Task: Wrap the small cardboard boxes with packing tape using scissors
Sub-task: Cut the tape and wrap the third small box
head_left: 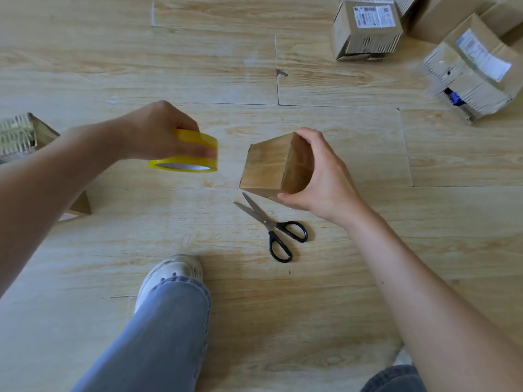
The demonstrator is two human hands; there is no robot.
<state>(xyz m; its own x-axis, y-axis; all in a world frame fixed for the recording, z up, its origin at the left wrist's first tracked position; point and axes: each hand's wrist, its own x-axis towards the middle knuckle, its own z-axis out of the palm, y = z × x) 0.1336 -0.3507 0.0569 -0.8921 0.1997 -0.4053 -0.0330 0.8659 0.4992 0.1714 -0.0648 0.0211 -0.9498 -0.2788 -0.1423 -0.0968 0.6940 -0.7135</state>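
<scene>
- Left hand, centre-left of frame: fingers curled over the top of a yellow tape roll and gripping it. The roll is held above the floor, roughly flat, with its open core visible from below.
- Right hand, centre-right: thumb low and fingers over the top, clamped on the right end of a small cardboard box.
- The box is plain brown, tilted, with one corner pointing toward the tape roll. Can't tell if its lower edge touches the floor.
- The two hands are apart, with a clear gap between roll and box. No tape strand visible between them.
- Scissors, black handles, lie on the floor just below the box. Blades slightly parted, tips pointing up-left, near the box's lower edge. Neither hand touches them.
- Floor: light wood-look planks, carries everything.
- White shoe and blue jeans leg at bottom centre; dark fabric of the other leg at the bottom right edge.
- Upper right: labelled cardboard box with a torn lower side. A second labelled box sits further right, taped, with something blue showing through a tear.
- Plain boxes behind those, in the top right corner.
- Left edge: torn box with exposed corrugation, partly hidden by the left forearm.
</scene>
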